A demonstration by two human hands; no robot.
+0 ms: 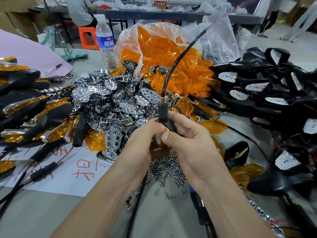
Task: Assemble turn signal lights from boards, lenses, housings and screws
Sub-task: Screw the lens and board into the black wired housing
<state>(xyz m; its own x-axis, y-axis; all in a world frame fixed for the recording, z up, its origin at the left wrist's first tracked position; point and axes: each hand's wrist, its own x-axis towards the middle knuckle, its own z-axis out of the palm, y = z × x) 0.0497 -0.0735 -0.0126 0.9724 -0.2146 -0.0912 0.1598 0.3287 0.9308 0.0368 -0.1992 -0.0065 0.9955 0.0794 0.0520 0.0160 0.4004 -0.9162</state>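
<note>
Two hands meet at mid-frame, just above the worktop (56,212), forearms coming in from the lower edge. Left hand (142,143): fingers curled inward, grip closed round the body of a turn signal light (163,112). Right hand (188,145): thumb laid across the front of the light, fingers wrapped behind its black stem, grip also closed on it. Stem points up, brass collar on top; a black cable (178,60) arcs up and away to the right.

Light's body is mostly covered by both hands: only a sliver of amber and chrome shows between the thumbs. Cannot tell whether the lens is seated.

Loose screws (166,169) lie heaped directly below the hands, partly masked by the wrists. Chrome reflectors (106,100) piled to the left of the hands. Amber lenses (164,48) spill from a clear bag behind. Black housings with white boards (265,86) stacked at right, near ones blurred. Finished lights (25,107) at left, cut off by the frame edge.
</note>
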